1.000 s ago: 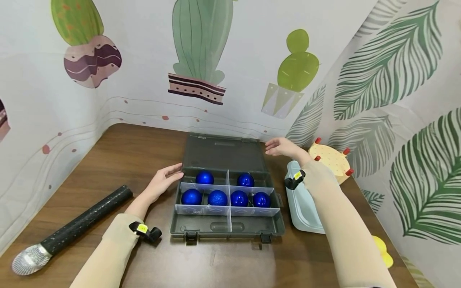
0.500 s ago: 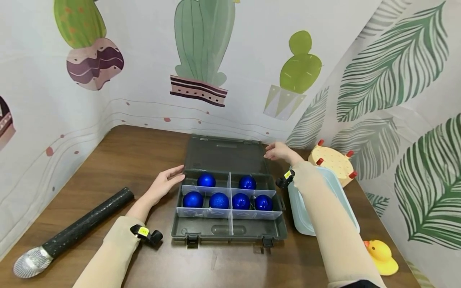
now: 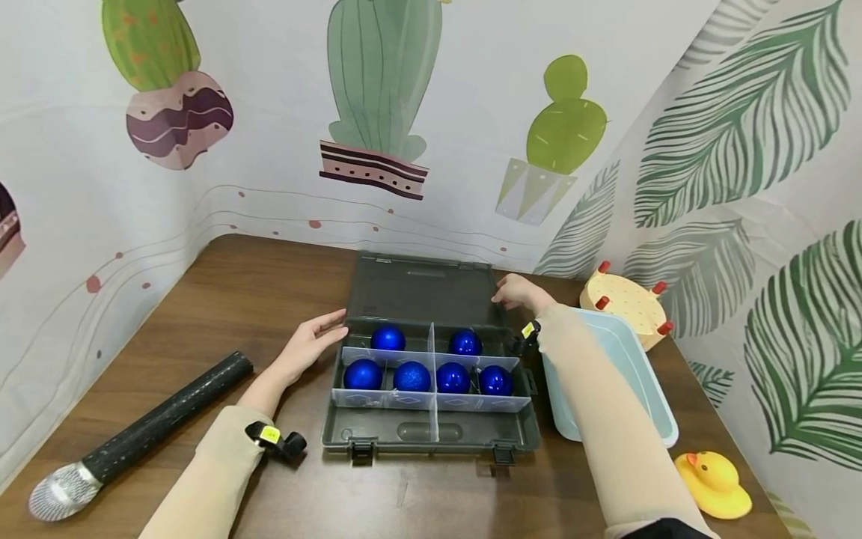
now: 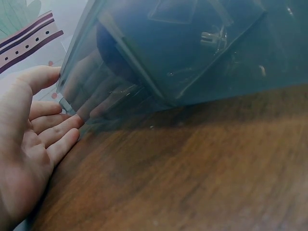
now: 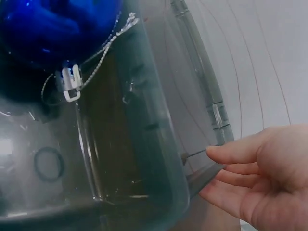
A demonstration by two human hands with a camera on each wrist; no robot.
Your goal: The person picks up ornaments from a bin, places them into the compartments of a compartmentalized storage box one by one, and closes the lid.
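A dark translucent plastic storage box [image 3: 377, 427] lies with its lid [image 3: 420, 292] folded back towards the wall. Clear dividers [image 3: 483, 403] split the tray, and several blue Christmas baubles [image 3: 412, 376] sit in its back and middle compartments. One shiny bauble [image 5: 57, 29] shows its cap and silver cord in the right wrist view. Against the box's left side, near the hinge, the left hand [image 3: 306, 348] rests its extended fingertips. The right hand [image 3: 521, 290] pinches the lid's right edge, thumb [image 5: 226, 151] on one face and fingers on the other.
Left on the wooden table lies a black microphone [image 3: 158, 419] with a silver head. To the right are a light blue tray [image 3: 629, 352], a cream perforated piece with red pegs [image 3: 622, 303], and a yellow rubber duck [image 3: 714, 486]. A patterned cloth wall [image 3: 269, 150] borders the table.
The right hand has come in from the right to the lid's edge, its fingers closing on it. Its sleeve has shifted left, uncovering the duck and more of the tray. The left hand stays put.
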